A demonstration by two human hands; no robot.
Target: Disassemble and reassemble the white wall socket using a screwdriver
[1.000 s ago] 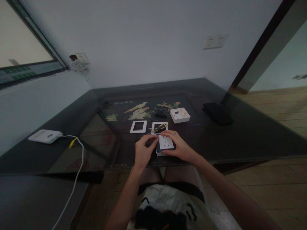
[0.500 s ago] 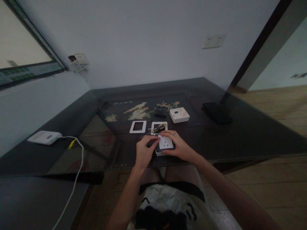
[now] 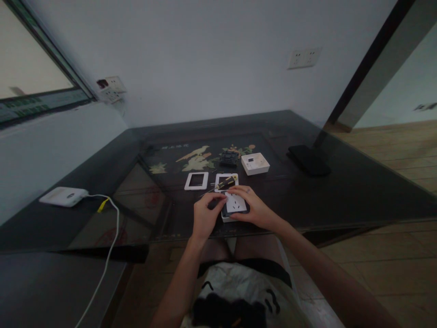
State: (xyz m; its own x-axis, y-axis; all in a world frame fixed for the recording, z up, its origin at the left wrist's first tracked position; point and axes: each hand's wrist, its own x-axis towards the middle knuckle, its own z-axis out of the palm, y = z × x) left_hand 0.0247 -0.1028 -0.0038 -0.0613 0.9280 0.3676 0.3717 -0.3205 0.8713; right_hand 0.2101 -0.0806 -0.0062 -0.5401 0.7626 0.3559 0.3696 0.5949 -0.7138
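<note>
A white-faced wall socket (image 3: 235,203) with a dark surround sits on a white box at the table's near edge. My right hand (image 3: 254,207) grips it from the right, thumb at the near side and fingers over the far side. At its left edge my left hand (image 3: 209,212) has thumb and fingertips pinched together; whatever is between them is too small to make out. Just beyond lies a screwdriver (image 3: 226,183) with a dark and yellow handle, resting across a white frame (image 3: 236,176). A second white frame (image 3: 186,181) lies to the left.
Farther back on the dark table (image 3: 341,200) are a black socket part (image 3: 229,158) and an open white box (image 3: 256,170). A black flat object (image 3: 309,160) lies right. On the left is a white device (image 3: 64,196) with a cable (image 3: 118,223) running off the edge.
</note>
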